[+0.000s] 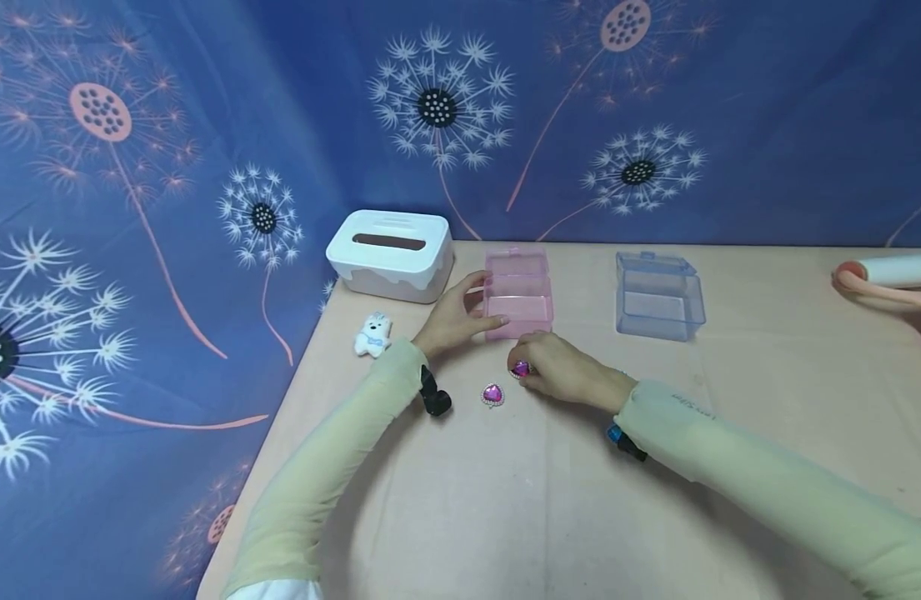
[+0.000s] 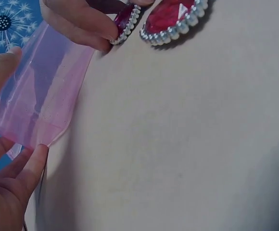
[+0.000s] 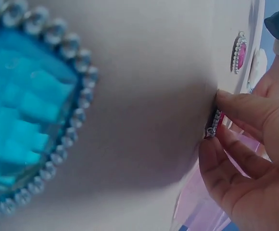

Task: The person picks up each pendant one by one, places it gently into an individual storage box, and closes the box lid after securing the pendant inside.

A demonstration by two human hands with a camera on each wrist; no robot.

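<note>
A clear pink plastic box [image 1: 518,312] stands on the table with its lid up. My left hand [image 1: 454,318] grips its left side, the thumb near the front and the fingers further back. Just in front of the box, my right hand [image 1: 561,367] pinches a pink heart-shaped gem [image 1: 521,368] edged with small silvery beads. In the right wrist view that gem [image 3: 215,124] sits edge-on between thumb and fingertips. A second pink heart gem [image 1: 493,394] lies on the table to its left. A blue gem [image 3: 24,110] with a beaded rim lies near my right wrist, partly hidden by the sleeve in the head view.
An open clear blue box [image 1: 658,304] stands to the right of the pink one. At the back left is a white tissue box [image 1: 391,254], with a small white dog figure [image 1: 373,335] in front. A white roll [image 1: 903,271] lies at the far right.
</note>
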